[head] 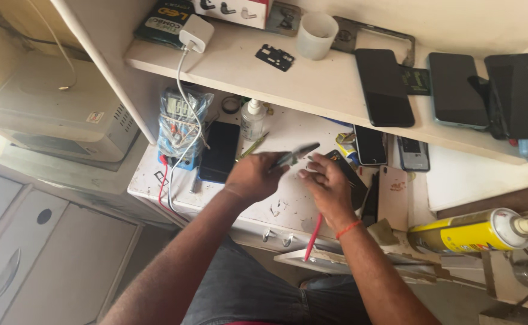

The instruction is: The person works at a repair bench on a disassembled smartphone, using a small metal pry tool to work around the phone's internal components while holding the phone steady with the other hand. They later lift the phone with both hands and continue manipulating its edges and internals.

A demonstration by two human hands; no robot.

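My left hand (pixel 253 176) is closed around a pair of metal tweezers (pixel 297 154), whose tips point right and up over the white worktable (pixel 303 129). My right hand (pixel 329 183) hovers just right of the tweezer tips, fingers curled; whether it pinches a small part is too blurred to tell. It partly covers a dark phone (pixel 351 174) lying on the table. A red-handled tool (pixel 314 236) lies below that wrist, which wears an orange thread band.
A multimeter (pixel 178 120) in plastic wrap, a black phone (pixel 219 150) and a small spray bottle (pixel 252 119) stand at the table's back. The shelf above holds several phones (pixel 383 86), a white cup (pixel 316 35) and a charger (pixel 195 33). A yellow spray can (pixel 468 232) lies at the right.
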